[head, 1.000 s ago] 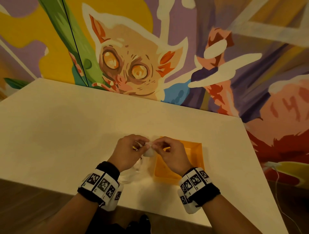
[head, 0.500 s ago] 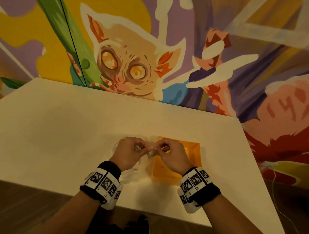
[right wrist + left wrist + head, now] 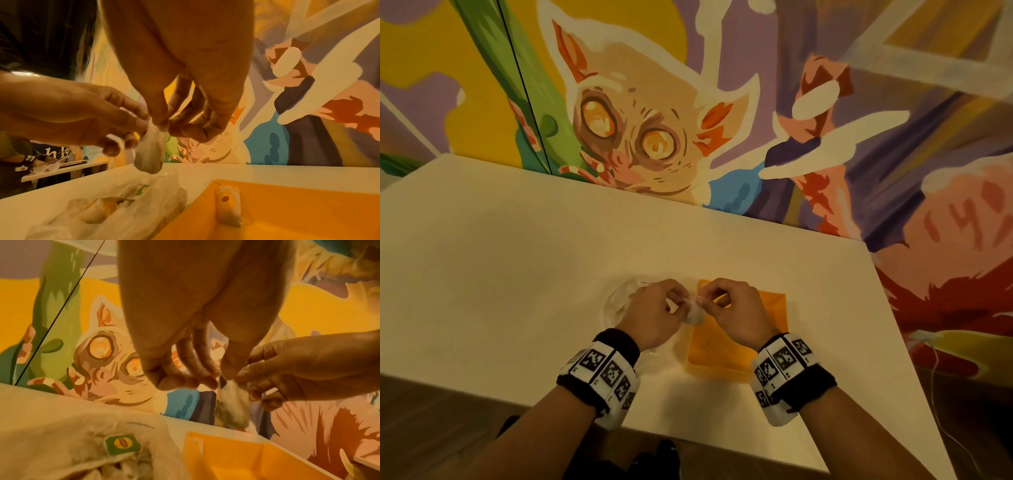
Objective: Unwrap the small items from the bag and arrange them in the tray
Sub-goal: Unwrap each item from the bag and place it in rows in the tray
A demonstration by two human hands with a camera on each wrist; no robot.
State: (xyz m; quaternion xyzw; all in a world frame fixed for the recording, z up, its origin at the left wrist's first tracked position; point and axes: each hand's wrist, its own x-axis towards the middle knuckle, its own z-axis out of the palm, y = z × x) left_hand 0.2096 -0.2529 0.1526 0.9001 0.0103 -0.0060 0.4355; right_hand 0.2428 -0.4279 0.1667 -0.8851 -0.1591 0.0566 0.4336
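Head view: both hands meet over the white bench (image 3: 517, 274). The left hand (image 3: 654, 313) and right hand (image 3: 736, 315) each pinch the top of a small whitish packet (image 3: 693, 313) hanging between them, right at the near-left edge of the orange tray (image 3: 774, 308). A clear plastic bag (image 3: 619, 301) lies on the bench under the left hand, just beside the tray.

Left wrist view: left fingers (image 3: 205, 381) curled and pinching the packet (image 3: 232, 405) at its top, right hand (image 3: 298, 369) pinching from the other side. The bag (image 3: 72, 447) below shows a green label, tray (image 3: 246, 456) next to it.

Right wrist view: same pinch, packet (image 3: 151, 154) dangling above the bag (image 3: 123, 203). One wrapped sachet (image 3: 228, 204) leans against the tray's (image 3: 308, 203) left wall.
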